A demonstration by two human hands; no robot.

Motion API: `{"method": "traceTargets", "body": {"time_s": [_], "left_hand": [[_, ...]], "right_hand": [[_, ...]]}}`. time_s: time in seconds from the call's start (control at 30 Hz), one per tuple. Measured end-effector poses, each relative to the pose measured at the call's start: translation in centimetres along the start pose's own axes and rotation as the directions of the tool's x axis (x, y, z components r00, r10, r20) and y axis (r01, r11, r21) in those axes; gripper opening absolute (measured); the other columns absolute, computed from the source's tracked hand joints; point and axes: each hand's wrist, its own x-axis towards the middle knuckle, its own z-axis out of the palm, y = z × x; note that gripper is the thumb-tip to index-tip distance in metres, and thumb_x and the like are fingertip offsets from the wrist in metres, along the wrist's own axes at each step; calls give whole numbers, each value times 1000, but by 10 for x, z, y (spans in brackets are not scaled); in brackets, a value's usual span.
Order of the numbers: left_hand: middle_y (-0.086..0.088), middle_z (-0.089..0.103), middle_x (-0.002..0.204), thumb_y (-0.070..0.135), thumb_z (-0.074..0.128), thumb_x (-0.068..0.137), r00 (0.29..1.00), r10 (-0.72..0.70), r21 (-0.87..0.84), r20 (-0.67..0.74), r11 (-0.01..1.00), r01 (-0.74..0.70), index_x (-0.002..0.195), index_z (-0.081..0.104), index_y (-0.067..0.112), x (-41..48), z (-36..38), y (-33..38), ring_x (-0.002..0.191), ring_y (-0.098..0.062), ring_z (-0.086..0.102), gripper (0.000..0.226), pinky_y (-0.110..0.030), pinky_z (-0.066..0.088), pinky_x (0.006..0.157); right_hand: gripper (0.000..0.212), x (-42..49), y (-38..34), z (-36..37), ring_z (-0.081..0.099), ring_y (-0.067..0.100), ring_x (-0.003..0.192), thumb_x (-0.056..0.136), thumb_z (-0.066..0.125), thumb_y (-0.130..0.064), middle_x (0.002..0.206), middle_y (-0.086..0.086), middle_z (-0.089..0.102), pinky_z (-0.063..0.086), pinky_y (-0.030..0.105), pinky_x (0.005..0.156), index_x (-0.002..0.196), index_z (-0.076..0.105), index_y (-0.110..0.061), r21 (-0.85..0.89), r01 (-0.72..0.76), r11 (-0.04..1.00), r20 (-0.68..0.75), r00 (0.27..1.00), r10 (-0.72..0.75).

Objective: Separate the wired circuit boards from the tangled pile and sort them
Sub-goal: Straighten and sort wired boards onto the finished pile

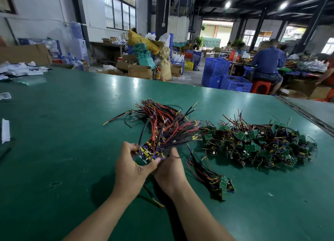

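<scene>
Nearest the camera, the left hand (131, 167) and right hand (169, 174) meet above the green table (63, 150), fingers curled around the board end of a bundle of wired circuit boards (163, 141) whose red and black leads fan up and right. Just right of the hands lies a smaller bunch (216, 180). Beyond it the tangled pile (262, 145) spreads, with a laid-out stack of leads (159, 110) behind the held bundle and blue crates (226, 76) far off.

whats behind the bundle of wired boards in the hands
A stack of wires, red, black and yellow, lies on the green table behind the bundle. The bundle covers the stack's near end, so any boards there cannot be seen.
</scene>
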Motion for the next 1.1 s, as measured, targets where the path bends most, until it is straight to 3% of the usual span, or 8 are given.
{"method": "traceTargets", "body": {"time_s": [0.13, 0.27, 0.37, 0.47, 0.6, 0.77, 0.87, 1.1], "left_hand": [[9, 59, 94, 30, 92, 56, 996, 53, 7, 68, 999, -54, 96, 47, 21, 1, 4, -5, 86, 4, 58, 61, -6, 42, 71], [2, 62, 108, 51, 89, 44, 971, -108, -194, 213, 969, 150, 95, 50, 22, 4, 6, -1, 100, -11, 61, 71, -22, 48, 85], [-4, 56, 113, 75, 83, 28, 910, -349, -636, 224, 655, 408, 110, 46, 18, 5, 4, 5, 99, -17, 59, 107, -35, 52, 87], [-9, 68, 102, 76, 83, 21, 778, -450, -700, 438, 372, 609, 111, 53, 16, 5, -3, 6, 83, -20, 69, 112, -36, 60, 70], [-10, 72, 90, 45, 92, 47, 803, -369, -609, 468, 524, 595, 96, 68, 14, -3, 2, 9, 77, -24, 68, 63, -29, 59, 65], [-2, 74, 84, 38, 75, 65, 886, -362, -452, 291, 764, 461, 83, 74, 18, -10, 9, 12, 79, -13, 68, 27, -24, 56, 73], [-1, 74, 80, 29, 76, 66, 881, -381, -498, 280, 727, 473, 77, 75, 21, -10, 9, 14, 76, -10, 69, 14, -21, 56, 71], [-15, 73, 81, 14, 77, 62, 819, -421, -565, 390, 593, 574, 74, 75, 5, 0, -2, 13, 65, -18, 68, 16, -28, 59, 64]], "right_hand": [[32, 1, -7, -11, 65, 30, 84, 87, 46, -23, 90, 14, 70, 46, 39, 81, 92, 73, -6, 71, 111, 991, 113, 987, -118], [32, 0, -13, -22, 63, 32, 86, 91, 50, -16, 101, 24, 66, 53, 38, 78, 112, 57, 7, 71, 195, 978, 66, 978, -199], [9, 0, -13, -24, 63, 13, 55, 77, 63, -14, 59, 3, 64, 55, 26, 64, 80, 62, -6, 158, 246, 956, 24, 967, -253], [21, -1, -11, -23, 61, 12, 56, 75, 65, -10, 78, 11, 64, 47, 12, 45, 93, 59, -2, 184, 225, 957, -16, 974, -226], [31, -2, -9, -23, 64, 12, 59, 77, 64, -7, 79, 10, 69, 52, 19, 53, 105, 56, 0, 107, 305, 946, 10, 951, -308], [34, -4, -7, -32, 69, 16, 69, 84, 54, 6, 72, 5, 73, 54, 23, 65, 63, 75, -11, -94, 306, 947, 52, 952, -303], [9, -9, -7, -23, 66, 17, 66, 75, 63, -3, 73, 7, 70, 51, 23, 60, 82, 69, -3, -102, 307, 946, 54, 951, -303], [28, -11, -6, -17, 61, 16, 61, 80, 65, -9, 79, 14, 63, 46, 23, 51, 104, 55, 2, -18, 294, 956, 6, 956, -294]]}}
